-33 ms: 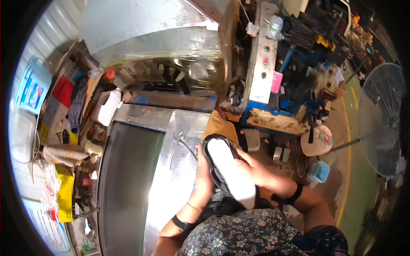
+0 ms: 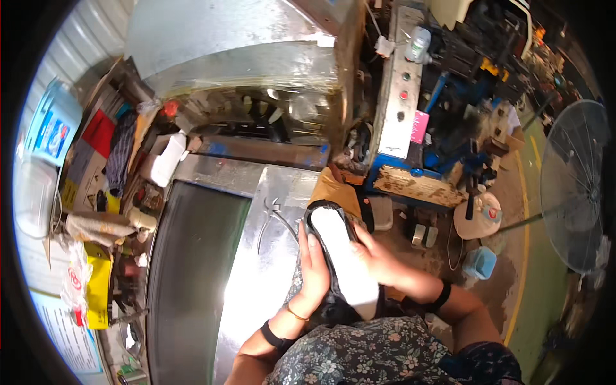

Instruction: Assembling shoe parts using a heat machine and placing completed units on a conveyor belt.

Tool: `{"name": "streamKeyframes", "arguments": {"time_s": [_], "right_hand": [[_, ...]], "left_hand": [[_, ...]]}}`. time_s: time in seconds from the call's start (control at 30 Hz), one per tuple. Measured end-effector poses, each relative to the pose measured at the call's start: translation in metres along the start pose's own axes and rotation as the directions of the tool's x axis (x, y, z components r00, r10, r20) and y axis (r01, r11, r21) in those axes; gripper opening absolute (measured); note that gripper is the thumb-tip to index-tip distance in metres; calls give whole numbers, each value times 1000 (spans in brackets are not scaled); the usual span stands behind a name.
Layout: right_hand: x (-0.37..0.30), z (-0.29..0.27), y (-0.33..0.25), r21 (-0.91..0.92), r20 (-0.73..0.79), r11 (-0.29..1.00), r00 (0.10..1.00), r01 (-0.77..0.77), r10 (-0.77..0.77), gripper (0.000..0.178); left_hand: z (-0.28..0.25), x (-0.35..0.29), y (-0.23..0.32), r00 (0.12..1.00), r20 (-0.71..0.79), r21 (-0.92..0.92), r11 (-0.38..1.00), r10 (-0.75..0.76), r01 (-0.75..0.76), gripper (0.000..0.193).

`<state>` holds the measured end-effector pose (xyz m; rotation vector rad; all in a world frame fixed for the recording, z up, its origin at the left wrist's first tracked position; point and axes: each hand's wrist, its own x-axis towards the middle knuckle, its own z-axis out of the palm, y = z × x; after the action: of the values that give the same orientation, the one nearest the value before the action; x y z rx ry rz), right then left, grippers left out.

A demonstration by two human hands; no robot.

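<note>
A dark shoe upper (image 2: 326, 269) is held close to my body, its long white underside (image 2: 343, 256) turned up. Along its left edge lies my left hand (image 2: 313, 266), fingers closed against the side. My right hand (image 2: 378, 260) grips the right edge, with its thumb over the white surface. Beyond the upper's far end is a tan, cloth-like piece (image 2: 333, 187); whether it is joined to the upper I cannot tell. On the metal table (image 2: 256, 282), left of my left hand, rest metal pincers (image 2: 274, 218) with curved handles.
A dark conveyor belt (image 2: 199, 276) runs along the left. Ahead stands a metal-hooded machine (image 2: 237, 70); to the right, a blue machine with a button panel (image 2: 401, 83). A white bottle (image 2: 168, 157), a stool (image 2: 478, 218), a blue bin (image 2: 479, 262) and a large fan (image 2: 574, 186) surround me.
My left hand has shifted along the upper's side, and its thumb now shows there. My right hand has moved slightly further over the white underside. The pincers stay in place on the table.
</note>
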<state>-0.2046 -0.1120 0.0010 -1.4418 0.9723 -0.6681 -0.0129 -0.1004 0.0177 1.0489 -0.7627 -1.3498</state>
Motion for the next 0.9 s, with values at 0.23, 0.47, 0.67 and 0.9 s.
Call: {"name": "streamKeyframes", "arguments": {"time_s": [0.23, 0.47, 0.67, 0.9], "right_hand": [[-13, 57, -27, -235, -200, 971, 977, 31, -79, 70], [-34, 63, -3, -269, -248, 941, 929, 207, -275, 67], [-36, 40, -6, -306, -168, 910, 925, 280, -341, 71], [3, 6, -23, 225, -154, 946, 967, 234, -203, 65]], "left_hand": [[0, -1, 34, 1000, 27, 999, 43, 4, -27, 51], [-8, -70, -13, 999, 12, 797, 604, -36, 12, 67], [-6, -3, -3, 997, -5, 246, 966, 76, -72, 61], [-1, 21, 18, 943, 331, 389, 907, 24, -160, 42]]}}
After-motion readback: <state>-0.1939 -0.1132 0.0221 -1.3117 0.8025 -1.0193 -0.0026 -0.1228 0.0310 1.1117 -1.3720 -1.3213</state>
